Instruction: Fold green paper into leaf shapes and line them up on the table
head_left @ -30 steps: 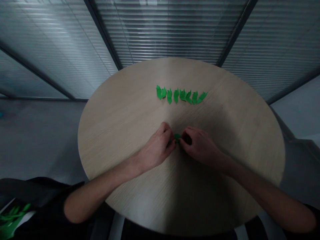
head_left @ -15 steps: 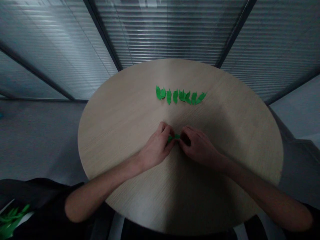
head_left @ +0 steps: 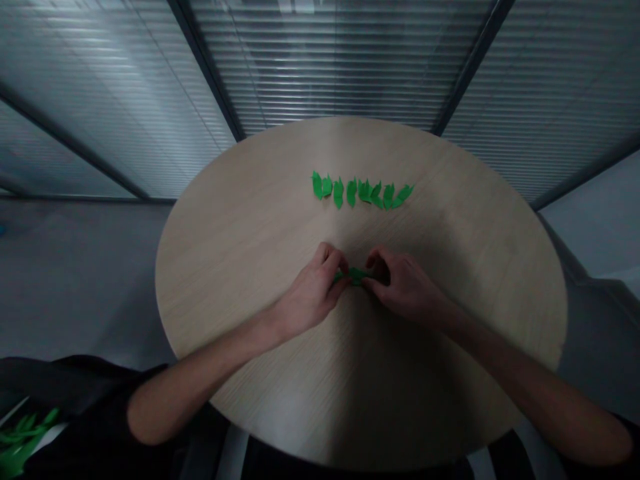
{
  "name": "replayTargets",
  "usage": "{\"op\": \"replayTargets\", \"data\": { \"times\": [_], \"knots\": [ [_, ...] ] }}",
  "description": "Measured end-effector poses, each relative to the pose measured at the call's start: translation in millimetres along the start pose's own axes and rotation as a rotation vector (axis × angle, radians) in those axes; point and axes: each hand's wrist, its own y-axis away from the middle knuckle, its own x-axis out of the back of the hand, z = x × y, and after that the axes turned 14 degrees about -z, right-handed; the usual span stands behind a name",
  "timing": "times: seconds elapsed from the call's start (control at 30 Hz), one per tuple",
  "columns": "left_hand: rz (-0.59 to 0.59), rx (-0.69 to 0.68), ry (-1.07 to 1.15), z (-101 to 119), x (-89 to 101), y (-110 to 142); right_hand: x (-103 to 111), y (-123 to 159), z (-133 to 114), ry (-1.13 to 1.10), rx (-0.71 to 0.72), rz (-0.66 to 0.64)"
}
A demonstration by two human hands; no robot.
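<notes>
One small green piece [head_left: 357, 275] spans the gap between the hands above the tabletop [head_left: 240, 233], its left end pinched by the left hand [head_left: 310, 297], its right end seemingly pinched by the right hand [head_left: 410, 287]. Two-handed fingertip work appears underway, calling for light, steady control. Compared with the earlier frame, the right hand sits slightly farther right, exposing more green.

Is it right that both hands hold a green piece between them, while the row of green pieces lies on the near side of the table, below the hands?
Not quite: the head view shows the row of green pieces on the far side of the table, beyond the hands. The rest stands.
</notes>
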Motion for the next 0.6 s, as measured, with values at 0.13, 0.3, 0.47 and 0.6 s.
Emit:
{"op": "replayTargets", "data": {
  "times": [0.13,0.3,0.47,0.6],
  "knots": [
    [0.005,0.002,0.008,-2.5,-0.7,0.5,2.3,-0.4,2.3,-0.039,0.012,-0.029],
    [0.003,-0.024,-0.016,-4.0,0.3,1.0,2.7,-2.0,4.0,-0.115,0.036,-0.042],
    [0.003,-0.018,-0.025,-3.7,0.5,0.4,-1.6,-3.4,5.2,-0.035,0.023,-0.018],
    [0.004,-0.015,-0.055,-6.3,2.2,2.1,-2.2,-2.7,5.6,-0.011,0.048,-0.037]
  ]
}}
